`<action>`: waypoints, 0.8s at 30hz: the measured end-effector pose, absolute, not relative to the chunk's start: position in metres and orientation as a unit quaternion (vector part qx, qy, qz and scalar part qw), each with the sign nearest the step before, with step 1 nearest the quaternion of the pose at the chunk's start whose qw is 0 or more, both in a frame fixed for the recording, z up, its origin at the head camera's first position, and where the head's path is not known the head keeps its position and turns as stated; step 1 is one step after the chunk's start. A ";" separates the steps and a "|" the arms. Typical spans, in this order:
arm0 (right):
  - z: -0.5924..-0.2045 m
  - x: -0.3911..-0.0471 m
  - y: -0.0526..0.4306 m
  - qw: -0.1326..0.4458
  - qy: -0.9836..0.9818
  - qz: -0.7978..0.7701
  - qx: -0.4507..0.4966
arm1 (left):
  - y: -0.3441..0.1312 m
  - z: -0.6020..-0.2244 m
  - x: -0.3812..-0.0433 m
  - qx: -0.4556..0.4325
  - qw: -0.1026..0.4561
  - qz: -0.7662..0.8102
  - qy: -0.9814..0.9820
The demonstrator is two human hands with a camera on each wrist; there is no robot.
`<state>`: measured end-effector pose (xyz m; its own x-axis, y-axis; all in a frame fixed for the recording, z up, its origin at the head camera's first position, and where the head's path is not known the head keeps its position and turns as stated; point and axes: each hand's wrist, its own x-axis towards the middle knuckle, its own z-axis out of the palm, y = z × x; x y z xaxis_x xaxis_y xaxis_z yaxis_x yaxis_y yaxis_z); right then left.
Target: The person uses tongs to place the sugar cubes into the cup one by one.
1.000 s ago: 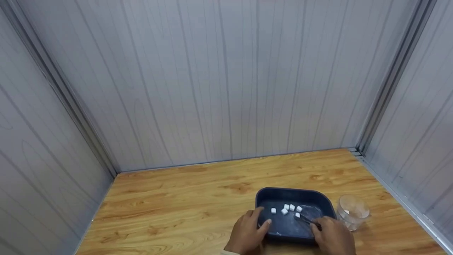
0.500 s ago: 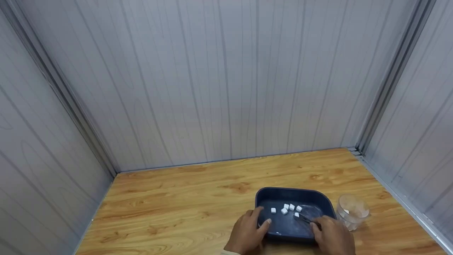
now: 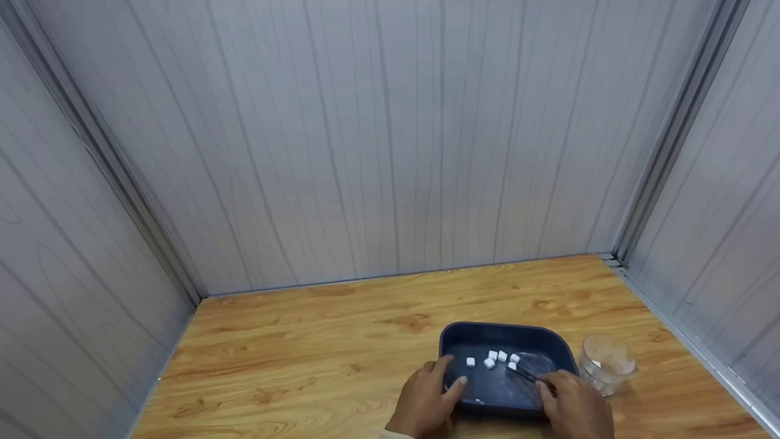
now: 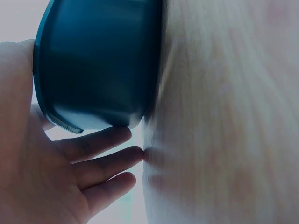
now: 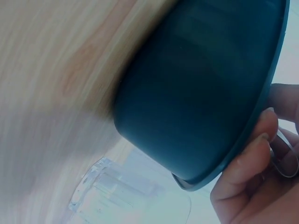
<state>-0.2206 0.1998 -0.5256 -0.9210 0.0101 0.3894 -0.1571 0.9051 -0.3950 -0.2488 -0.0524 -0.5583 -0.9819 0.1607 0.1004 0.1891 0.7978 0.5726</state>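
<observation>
A dark blue rectangular baking dish (image 3: 496, 399) sits on the table, with several small white cubes (image 3: 490, 363) on its floor. My left hand (image 3: 425, 399) holds the dish's near left corner, its thumb over the rim and other fingers along the outer wall (image 4: 98, 60). With my right hand (image 3: 573, 402) I pinch a pair of tweezers (image 3: 528, 374) over the right part of the dish. Their tips are at one white cube (image 3: 512, 366); whether they grip it cannot be told. In the right wrist view, the tweezers' bent metal end (image 5: 286, 161) shows among curled fingers.
A clear glass (image 3: 607, 366) stands just right of the dish, with a small white piece (image 3: 596, 364) visible in it. Wood-grain table (image 3: 292, 360) extends left and behind. Pale panel walls (image 3: 390, 152) enclose the back and sides.
The tweezers' tips and the white cube at them have shifted slightly away from me, nearer the other cubes. My left hand and the dish have stayed in place.
</observation>
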 end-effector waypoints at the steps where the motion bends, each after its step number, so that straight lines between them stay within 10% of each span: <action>1: -0.526 -0.221 0.200 0.198 -0.956 0.214 0.040 | -0.052 -0.558 -0.249 -0.092 0.023 -0.304 -0.948; 24: -0.518 -0.217 0.202 0.176 -0.962 0.210 0.018 | -0.052 -0.559 -0.248 -0.093 0.032 -0.304 -0.947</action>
